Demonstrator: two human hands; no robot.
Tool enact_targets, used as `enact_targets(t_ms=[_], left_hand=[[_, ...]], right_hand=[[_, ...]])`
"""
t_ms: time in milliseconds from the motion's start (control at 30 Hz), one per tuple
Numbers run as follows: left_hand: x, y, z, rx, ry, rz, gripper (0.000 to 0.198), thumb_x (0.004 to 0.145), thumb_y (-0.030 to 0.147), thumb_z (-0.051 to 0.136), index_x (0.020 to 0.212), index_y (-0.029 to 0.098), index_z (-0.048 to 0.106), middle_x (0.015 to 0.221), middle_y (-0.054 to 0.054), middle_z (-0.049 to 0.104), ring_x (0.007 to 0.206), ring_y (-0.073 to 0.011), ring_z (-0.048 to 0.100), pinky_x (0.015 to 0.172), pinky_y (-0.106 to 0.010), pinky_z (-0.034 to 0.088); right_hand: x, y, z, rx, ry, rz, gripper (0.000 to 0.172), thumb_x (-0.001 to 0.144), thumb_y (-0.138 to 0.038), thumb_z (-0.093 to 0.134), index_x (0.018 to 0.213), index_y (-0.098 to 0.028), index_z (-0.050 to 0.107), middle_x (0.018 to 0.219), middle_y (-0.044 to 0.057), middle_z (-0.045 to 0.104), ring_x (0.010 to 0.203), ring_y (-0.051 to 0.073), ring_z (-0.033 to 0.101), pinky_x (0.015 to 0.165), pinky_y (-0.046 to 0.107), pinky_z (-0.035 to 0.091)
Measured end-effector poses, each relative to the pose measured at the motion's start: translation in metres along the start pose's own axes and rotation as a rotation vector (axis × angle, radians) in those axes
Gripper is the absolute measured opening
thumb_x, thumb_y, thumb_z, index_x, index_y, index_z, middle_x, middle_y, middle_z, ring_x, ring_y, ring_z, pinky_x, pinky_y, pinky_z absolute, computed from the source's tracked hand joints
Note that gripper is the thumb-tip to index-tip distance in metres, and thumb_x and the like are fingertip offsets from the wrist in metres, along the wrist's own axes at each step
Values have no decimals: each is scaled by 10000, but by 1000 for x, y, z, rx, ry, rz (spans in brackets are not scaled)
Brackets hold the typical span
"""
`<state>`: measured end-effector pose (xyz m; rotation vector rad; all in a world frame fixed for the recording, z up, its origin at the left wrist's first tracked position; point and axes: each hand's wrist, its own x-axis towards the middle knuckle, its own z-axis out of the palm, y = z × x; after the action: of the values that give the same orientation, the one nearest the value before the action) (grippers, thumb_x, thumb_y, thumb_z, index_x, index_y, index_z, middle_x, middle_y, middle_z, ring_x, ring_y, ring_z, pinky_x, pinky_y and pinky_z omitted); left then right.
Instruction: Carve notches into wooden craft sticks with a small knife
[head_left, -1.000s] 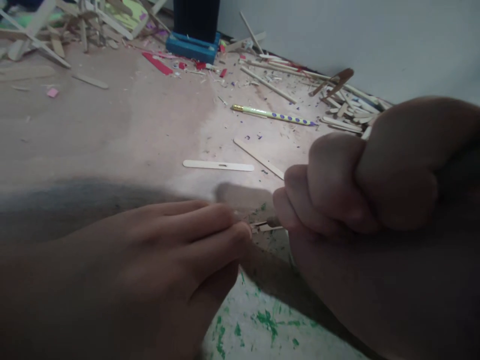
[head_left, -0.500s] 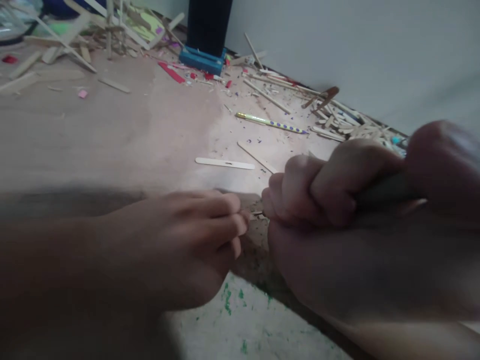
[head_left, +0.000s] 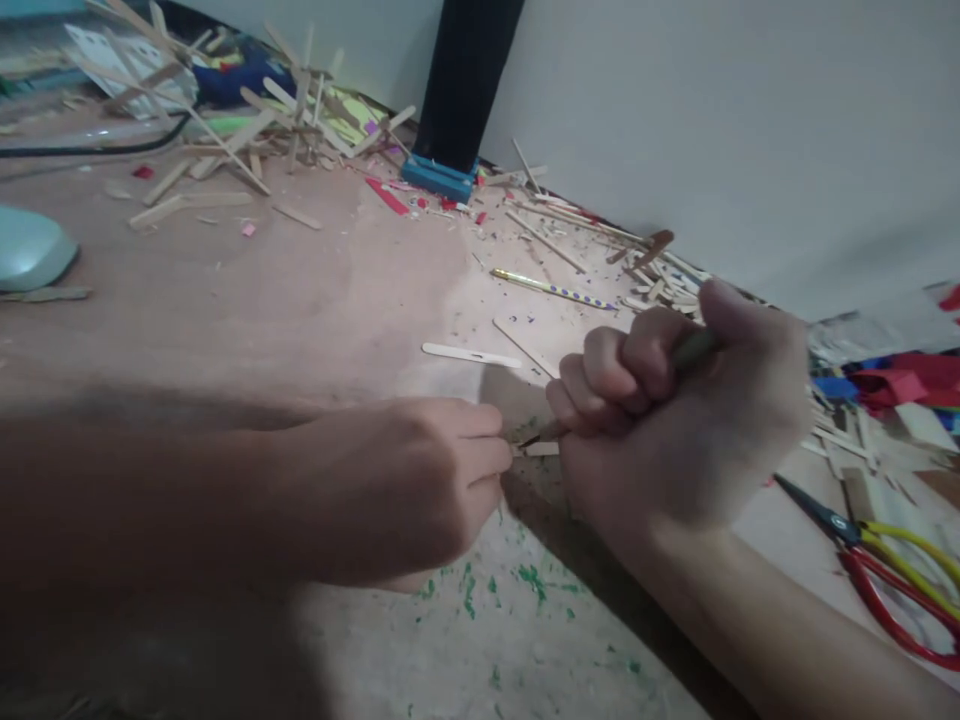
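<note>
Cutting looks to be the step in hand: the right hand (head_left: 675, 420) fists tight around a knife handle (head_left: 694, 348), its tip on a small wooden stick (head_left: 538, 449) pinched flat on the surface (head_left: 300, 290) by the left hand's (head_left: 405, 490) closed fingers (head_left: 487, 455), so the next move calls for steady pressure.

Both forearms are seen entering from the lower part of the frame and converging near the middle of the desk. The left hand (head_left: 405, 485) is held low, knuckles upward, with the fingers (head_left: 487, 455) curled and pinched together at their tips, pointing toward the right hand. The right hand (head_left: 675, 420) is closed into a tight fist, 4 knuckles turned toward the left hand and the thumb (head_left: 739, 310) laid across the top. The right forearm is extended toward the lower right corner; the left forearm lies across the lower left, in shadow. The 2 hands are nearly touching.
</note>
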<state>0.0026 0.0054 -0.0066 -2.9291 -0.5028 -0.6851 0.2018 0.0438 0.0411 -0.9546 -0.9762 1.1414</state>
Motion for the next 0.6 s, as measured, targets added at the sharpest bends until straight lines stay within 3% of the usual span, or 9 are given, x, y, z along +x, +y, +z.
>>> enact_targets(t_ms=[100,200,267,333,433,600], left_hand=[[-1,2,-8,18,-46,64,280,1067,93,810,834,246,832,1033,-66,904,919,-249,729,905,-398,706],[-3,4,-11,7,5,24,370,1144,24,665,954,213,920,1118,-76,959,1029,-236,818,1037,-365,726],[-3,6,-9,-16,70,-26,492,1210,-7,546,1000,188,946,1135,-77,972,1107,-225,858,1070,-349,724],[-4,8,-6,-34,92,-63,557,1255,-4,472,1055,169,962,1158,-74,978,1122,-222,869,1064,-353,732],[-6,11,-2,-60,75,-114,506,1275,22,504,1102,163,959,1138,-73,964,1067,-228,863,1043,-364,751],[-7,11,-6,-93,67,-121,514,1275,5,493,1082,137,951,1105,-85,940,1063,-241,865,1016,-395,752]], right_hand=[[15,8,-14,18,14,67,542,756,-477,864,566,-306,385,576,-106,153,449,89,158,365,320,151],[19,12,-19,41,32,98,591,741,-488,923,606,-315,374,615,-106,180,470,92,156,367,332,185],[16,9,-14,49,16,96,670,729,-479,993,604,-308,358,611,-104,197,476,85,161,365,327,187],[12,1,-4,44,2,104,712,823,-440,981,559,-288,337,567,-90,184,464,83,162,358,311,156],[2,-14,12,13,35,141,803,983,-343,919,474,-255,305,484,-63,135,436,93,188,351,295,125],[-6,-26,24,-45,152,149,905,1019,-251,941,404,-235,278,427,-50,126,401,92,217,361,315,122]])
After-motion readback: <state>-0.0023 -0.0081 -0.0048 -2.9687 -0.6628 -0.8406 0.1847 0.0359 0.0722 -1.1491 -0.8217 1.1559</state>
